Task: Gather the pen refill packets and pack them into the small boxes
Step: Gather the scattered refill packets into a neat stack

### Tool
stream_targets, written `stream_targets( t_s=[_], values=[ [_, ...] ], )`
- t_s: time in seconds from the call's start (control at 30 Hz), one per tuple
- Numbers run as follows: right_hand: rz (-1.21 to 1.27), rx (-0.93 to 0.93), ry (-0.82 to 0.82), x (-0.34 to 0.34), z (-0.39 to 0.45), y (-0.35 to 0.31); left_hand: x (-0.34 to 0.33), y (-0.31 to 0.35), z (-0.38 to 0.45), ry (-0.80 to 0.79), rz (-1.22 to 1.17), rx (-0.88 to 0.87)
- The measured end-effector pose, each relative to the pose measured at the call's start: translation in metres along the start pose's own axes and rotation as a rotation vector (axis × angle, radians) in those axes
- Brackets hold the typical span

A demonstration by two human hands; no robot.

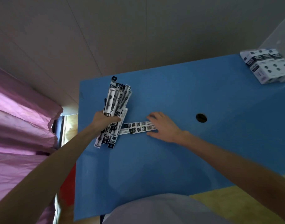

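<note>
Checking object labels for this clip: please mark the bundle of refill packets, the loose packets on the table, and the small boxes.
bundle of refill packets (116, 101), head view, upper half above the left hand.
loose packets (138, 127), head view, barcode-printed middle.
small boxes (267, 67), head view, white front faces.

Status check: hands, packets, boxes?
Left hand grips packet bundle. Right hand flat on loose packets. Small boxes far right corner. Nothing between.

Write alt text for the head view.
A left hand grips a bundle of pen refill packets over a blue table, while the right hand presses on loose packets. Small boxes sit at the far right corner.
</note>
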State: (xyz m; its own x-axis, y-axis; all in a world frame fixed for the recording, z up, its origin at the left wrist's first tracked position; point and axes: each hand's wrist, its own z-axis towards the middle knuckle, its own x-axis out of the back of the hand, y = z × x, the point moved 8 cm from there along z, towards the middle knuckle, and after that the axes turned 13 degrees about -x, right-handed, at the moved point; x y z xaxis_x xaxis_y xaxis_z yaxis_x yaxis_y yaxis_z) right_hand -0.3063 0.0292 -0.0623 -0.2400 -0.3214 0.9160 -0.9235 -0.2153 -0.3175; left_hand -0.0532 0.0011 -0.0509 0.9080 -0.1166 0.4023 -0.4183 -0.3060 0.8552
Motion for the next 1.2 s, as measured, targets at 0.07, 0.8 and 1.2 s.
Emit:
stream_targets(
  t_s=[0.07,0.8,1.2],
  values=[
    [-0.04,0.047,0.026,-0.002,0.0,-0.008,0.003,-0.005,-0.004,0.036,-0.043,0.04],
    [-0.099,0.012,-0.012,0.022,0.012,-0.003,0.04,-0.051,-0.031,0.176,-0.249,0.293],
    [-0.041,-0.061,-0.114,0.024,0.014,0.02,0.024,-0.058,-0.028,0.155,-0.277,0.323]
  ],
)
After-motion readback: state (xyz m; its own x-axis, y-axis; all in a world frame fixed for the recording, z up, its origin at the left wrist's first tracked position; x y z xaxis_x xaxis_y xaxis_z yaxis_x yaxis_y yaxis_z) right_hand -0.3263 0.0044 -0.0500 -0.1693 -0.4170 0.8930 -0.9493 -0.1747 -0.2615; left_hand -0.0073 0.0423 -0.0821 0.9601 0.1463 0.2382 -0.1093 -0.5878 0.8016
